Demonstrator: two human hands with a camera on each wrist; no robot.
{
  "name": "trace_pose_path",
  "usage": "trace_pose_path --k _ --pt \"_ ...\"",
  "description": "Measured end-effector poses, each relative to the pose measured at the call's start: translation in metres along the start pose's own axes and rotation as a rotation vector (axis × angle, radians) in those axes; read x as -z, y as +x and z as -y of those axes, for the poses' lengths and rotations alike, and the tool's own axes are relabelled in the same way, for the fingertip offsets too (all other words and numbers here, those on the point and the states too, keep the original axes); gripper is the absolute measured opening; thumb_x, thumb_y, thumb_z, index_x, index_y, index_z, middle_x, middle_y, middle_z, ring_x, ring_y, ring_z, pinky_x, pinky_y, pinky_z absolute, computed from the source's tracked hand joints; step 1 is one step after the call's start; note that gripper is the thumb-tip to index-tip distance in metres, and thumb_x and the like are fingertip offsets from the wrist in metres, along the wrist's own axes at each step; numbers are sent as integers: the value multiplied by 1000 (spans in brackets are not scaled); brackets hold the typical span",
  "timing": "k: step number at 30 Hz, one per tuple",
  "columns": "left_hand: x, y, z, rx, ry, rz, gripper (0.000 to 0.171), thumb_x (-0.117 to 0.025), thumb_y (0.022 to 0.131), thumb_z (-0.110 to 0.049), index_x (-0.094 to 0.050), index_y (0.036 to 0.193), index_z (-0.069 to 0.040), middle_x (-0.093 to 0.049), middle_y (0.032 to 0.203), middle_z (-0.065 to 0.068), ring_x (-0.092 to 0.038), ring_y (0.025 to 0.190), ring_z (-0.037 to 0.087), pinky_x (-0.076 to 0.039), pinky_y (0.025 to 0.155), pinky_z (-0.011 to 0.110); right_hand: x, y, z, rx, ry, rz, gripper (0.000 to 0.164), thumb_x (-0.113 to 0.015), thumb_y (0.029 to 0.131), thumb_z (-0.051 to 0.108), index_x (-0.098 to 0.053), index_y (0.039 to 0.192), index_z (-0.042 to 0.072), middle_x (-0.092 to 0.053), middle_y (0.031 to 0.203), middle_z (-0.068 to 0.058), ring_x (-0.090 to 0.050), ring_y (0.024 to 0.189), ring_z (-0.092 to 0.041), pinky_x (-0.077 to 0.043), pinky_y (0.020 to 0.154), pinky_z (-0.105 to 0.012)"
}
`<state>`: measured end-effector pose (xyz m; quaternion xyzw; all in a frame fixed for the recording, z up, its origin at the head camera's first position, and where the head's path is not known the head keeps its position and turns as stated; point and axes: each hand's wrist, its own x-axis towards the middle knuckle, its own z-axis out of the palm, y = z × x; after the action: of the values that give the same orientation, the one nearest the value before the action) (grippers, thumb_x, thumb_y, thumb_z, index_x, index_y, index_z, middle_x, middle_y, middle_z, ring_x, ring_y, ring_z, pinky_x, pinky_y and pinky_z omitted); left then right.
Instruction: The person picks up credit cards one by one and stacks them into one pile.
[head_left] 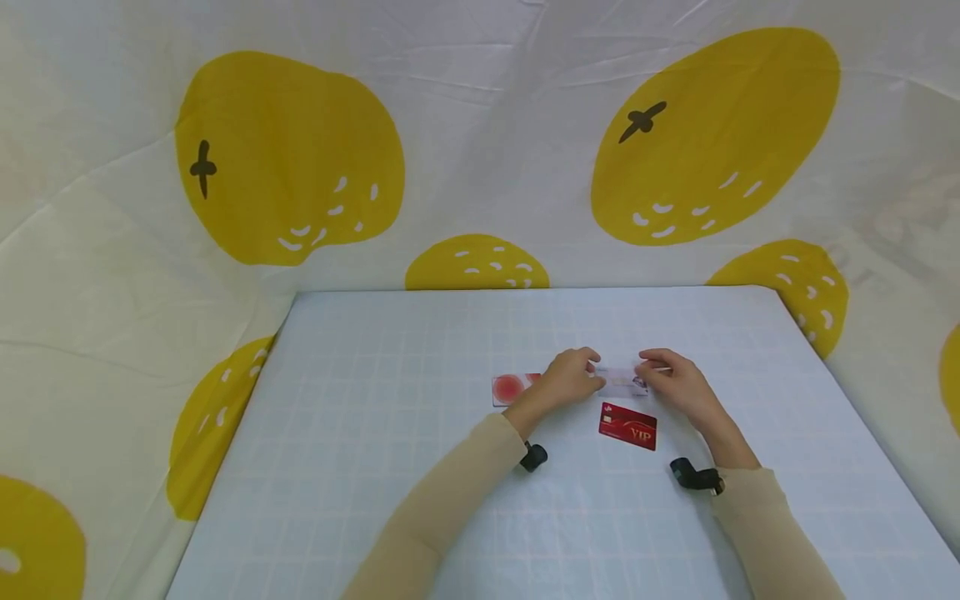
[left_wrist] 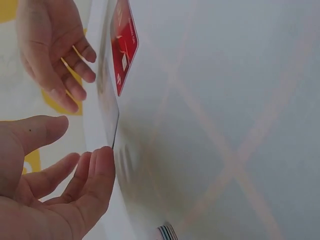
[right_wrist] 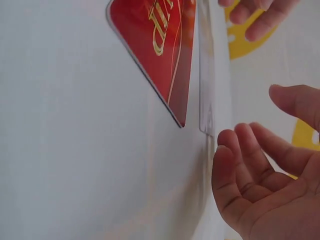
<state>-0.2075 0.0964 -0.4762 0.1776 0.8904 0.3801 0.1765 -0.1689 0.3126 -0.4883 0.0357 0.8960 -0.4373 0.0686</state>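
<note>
A pale, see-through-looking card [head_left: 619, 382] lies flat on the table between the two hands. At its left end my left hand [head_left: 564, 380] has loosely bent fingers, their tips at the card's edge in the left wrist view; thumb and fingers stand apart. My right hand [head_left: 681, 385] is at the other end, fingers relaxed and spread from the thumb, close to the card's corner in the right wrist view. Nearer to me lies a red card [head_left: 627, 426] with gold "VIP" lettering, slightly turned. Partly behind my left wrist is a white card with a red circle [head_left: 507, 389].
A pale checked cloth covers the table [head_left: 360, 433]. The left wrist view shows the edges of a small stack [left_wrist: 167, 232] at the bottom. Behind the table hangs a white curtain [head_left: 495, 167] with yellow fruit shapes. Black wrist cameras sit below both hands.
</note>
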Motion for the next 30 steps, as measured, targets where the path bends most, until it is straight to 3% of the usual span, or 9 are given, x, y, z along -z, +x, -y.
trace_pose_path --k 18,30 --pt "-11 7 10 69 74 3 49 -72 94 -28 -56 139 -15 -57 108 0 -53 91 11 -50 78 26 4 4 -9 -64 -85 62 59 -66 98 28 -43 145 2 -53 130 -28 -50 120 -45 -45 98 -59" --pt "-19 8 10 40 206 -5 50 -75 91 -27 -57 136 -15 -52 115 3 -50 96 12 -48 84 24 10 6 -16 11 -175 132 60 -73 92 22 -47 141 1 -54 121 -24 -53 104 -39 -51 92 -53"
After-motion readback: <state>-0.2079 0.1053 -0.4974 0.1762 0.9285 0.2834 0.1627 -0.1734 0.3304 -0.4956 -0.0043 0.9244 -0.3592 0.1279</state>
